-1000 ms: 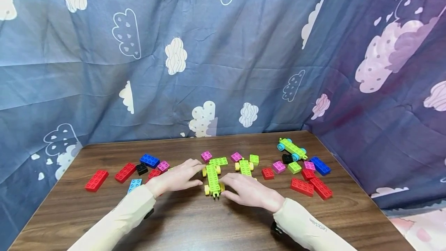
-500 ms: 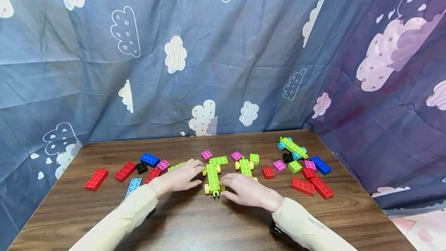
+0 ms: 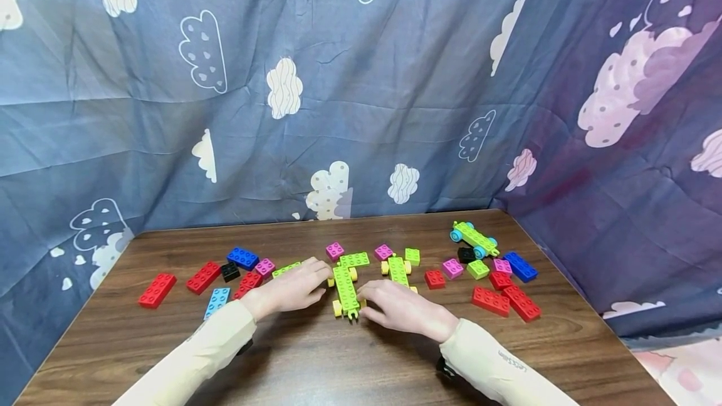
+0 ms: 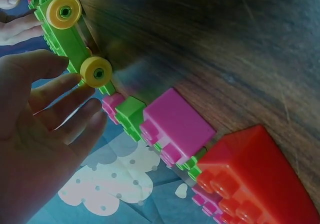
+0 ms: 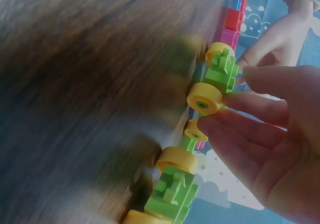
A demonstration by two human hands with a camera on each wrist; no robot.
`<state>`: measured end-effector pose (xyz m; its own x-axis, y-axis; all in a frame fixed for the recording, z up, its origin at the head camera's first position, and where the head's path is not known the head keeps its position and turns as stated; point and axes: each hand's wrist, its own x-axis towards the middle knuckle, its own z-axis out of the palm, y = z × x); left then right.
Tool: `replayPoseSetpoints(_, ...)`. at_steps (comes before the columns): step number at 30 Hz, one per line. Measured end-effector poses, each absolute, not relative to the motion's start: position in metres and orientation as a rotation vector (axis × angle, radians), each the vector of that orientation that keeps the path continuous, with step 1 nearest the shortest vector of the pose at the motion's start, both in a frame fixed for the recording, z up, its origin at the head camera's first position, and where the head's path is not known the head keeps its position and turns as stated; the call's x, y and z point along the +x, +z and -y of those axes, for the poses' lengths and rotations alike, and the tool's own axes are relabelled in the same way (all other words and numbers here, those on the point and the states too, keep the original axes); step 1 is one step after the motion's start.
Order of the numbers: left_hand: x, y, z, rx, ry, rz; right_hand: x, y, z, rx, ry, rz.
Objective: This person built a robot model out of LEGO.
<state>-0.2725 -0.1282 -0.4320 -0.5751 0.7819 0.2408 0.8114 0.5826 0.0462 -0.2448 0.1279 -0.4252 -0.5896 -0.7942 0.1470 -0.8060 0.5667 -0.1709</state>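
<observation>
A lime-green toy car base (image 3: 346, 290) with yellow wheels stands upright on the table between my hands, studs up, its hitch end towards me. My left hand (image 3: 296, 287) is at its left side by the far wheel, fingers loosely extended; fingertips overlap that wheel in the left wrist view, so contact is unclear. On the other side my right hand (image 3: 403, 307) has its fingertips at the near right wheel (image 5: 204, 98), fingers fairly straight and touching or almost touching it. A second such base (image 3: 398, 270) stands behind the right hand, which partly covers it.
Building bricks lie to the left, among them red (image 3: 157, 291), blue (image 3: 243, 258) and light blue (image 3: 217, 302) ones. At right are more red bricks (image 3: 489, 301) and a green base with blue wheels (image 3: 475, 240). A green brick (image 3: 355, 260) touches the central base's far end. A curtain (image 3: 361, 143) hangs behind.
The near end of the central car base has swung slightly to the right, and my right hand has shifted a little right with it. My left hand has barely moved.
</observation>
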Motion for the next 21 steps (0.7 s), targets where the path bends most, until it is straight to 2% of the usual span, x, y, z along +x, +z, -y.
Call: replayPoseSetpoints(21, -0.2666, -0.4332, 0.1367, -1.299, -0.272, 2.641, -0.2485, -0.4291, -0.1201, 1.340, 0.280, 2.700)
